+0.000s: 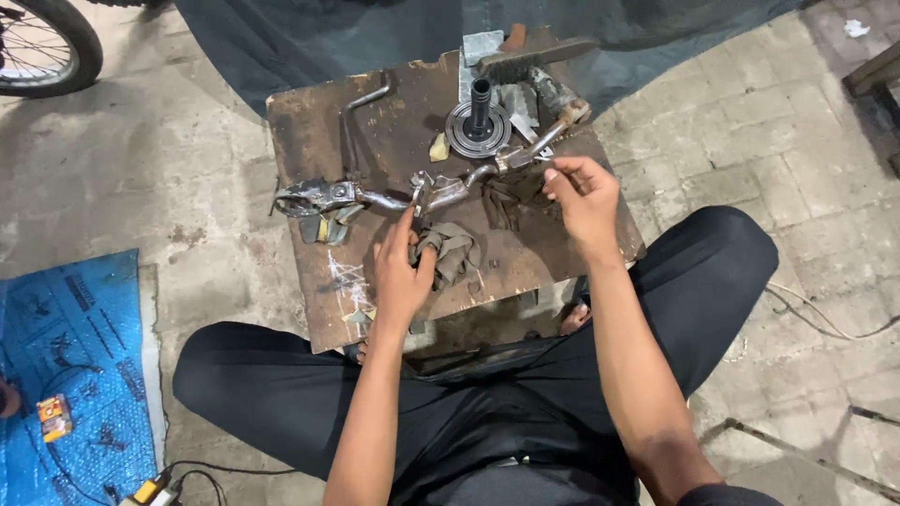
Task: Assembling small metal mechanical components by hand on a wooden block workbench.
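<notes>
The worn wooden board [394, 309] lies on the floor just beyond your crossed legs, and both your hands work over its near half. Across it runs the bent metal handlebar [450, 192], its long axis going side to side, low at the left and rising toward the far right. It passes just beyond the fingertips of both hands. Your left hand [401, 272] is clenched on a grey rag [452, 253], index finger stretched forward to touch the bar near its middle clamp. Your right hand [583, 199] sits to the right, fingers loosely curled and pinched, with the bar at its fingertips; whether it grips anything I cannot tell. Further beyond the bar stands a round bearing hub [478, 126].
</notes>
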